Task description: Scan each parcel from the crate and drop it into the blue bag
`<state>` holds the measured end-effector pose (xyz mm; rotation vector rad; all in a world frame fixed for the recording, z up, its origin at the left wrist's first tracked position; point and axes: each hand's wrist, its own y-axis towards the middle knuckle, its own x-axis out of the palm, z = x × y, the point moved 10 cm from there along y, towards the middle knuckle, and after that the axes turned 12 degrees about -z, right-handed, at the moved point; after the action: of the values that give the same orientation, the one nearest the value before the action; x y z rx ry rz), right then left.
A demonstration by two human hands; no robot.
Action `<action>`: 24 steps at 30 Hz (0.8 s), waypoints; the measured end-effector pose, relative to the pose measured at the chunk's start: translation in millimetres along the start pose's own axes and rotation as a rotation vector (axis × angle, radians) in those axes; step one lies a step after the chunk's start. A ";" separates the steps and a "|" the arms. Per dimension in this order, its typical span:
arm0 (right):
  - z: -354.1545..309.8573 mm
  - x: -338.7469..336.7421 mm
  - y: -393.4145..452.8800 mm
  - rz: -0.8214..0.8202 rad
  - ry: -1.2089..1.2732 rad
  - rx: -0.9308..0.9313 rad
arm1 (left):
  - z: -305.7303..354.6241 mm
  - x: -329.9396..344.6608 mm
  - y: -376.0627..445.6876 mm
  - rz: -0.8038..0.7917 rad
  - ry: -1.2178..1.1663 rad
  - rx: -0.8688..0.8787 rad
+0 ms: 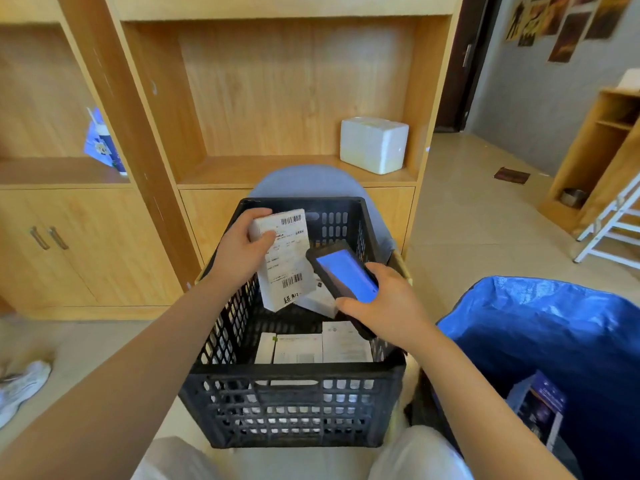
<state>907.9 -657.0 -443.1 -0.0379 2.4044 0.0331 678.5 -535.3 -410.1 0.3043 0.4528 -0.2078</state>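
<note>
White parcel (282, 258) dead centre of the frame, held up above the black plastic crate (294, 407), label side facing the camera, both barcodes in plain view. Tilted a bit, probably so the lower barcode lines up with the handheld scanner (344, 277) sitting just to its right. So: mid-scan by the look of it, not dropped yet.

Left hand (242, 252) wrapped round the parcel's upper left corner, thumb pressed on the label face, fingers curled over the top edge and behind. Firm pinch, nothing loose. Keeps the barcodes uncovered, which seems to be the whole point of gripping that high.

Right hand (384, 303) closed around the scanner from below and from the side, thumb lying along the lower edge of the lit blue screen, nose of the unit aimed up and left toward the parcel. Touching or just shy of the box, can't tell which.

Down in the crate, more white parcels (313, 346) lying flat, labels up, so plenty left to go. Blue bag (540, 317) gaping open at lower right of the frame, right beside the crate, already with a dark printed box (538, 405) inside. Handy spot, short swing over from the crate.

Behind it all, wooden shelving (277, 98) with a white foam box (374, 143) on the shelf.
</note>
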 end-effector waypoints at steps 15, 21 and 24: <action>190.3 -162.1 -189.2 0.380 0.118 0.423 | 133.8 261.6 32.3 -0.336 -0.186 0.058; 287.7 -162.5 -271.3 0.423 0.095 0.691 | 99.2 426.0 -18.7 -0.614 -0.089 -0.030; 315.7 -156.4 -295.0 0.416 0.084 0.770 | 61.7 481.0 -40.7 -0.724 0.050 -0.081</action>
<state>1246.4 -938.0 -575.7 0.8222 2.3105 -0.7039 1115.3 -656.1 -587.5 0.0543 0.6065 -0.8866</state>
